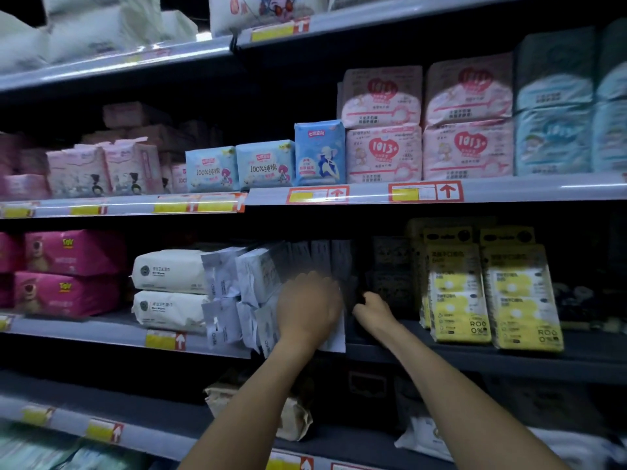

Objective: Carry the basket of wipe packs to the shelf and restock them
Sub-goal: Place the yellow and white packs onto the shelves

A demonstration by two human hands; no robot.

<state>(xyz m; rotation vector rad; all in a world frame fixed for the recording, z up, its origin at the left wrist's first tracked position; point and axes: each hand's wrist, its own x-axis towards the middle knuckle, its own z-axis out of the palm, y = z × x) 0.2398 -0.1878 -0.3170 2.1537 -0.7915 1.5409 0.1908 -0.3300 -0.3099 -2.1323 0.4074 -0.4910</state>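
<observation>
Dim shop aisle; grey shelf (118, 331) edged with yellow price tags (165, 340). Wipe packs (261, 276) stand in leaning row on middle shelf; basket out of view. Left grip (308, 310) lies against row end, likely bracing it; fingers blurred, closure unclear. Right grip (373, 312) reaches into dark gap beside; contents unclear.

— What's at nine o'clock?
— Bear packs (68, 252): magenta, with a brown bear and yellow lettering.
— And dead centre?
— The wipe packs (261, 276) are white with grey print. The bundles (166, 269) toward nine are plain cream-white.
— Three o'clock?
— Dotted packs (522, 300): yellow and white, black text, white dots.
— Higher up?
— At one o'clock, heart packs (383, 154), pale pink with red hearts. At twelve, cotton packs (264, 164), light blue.
</observation>
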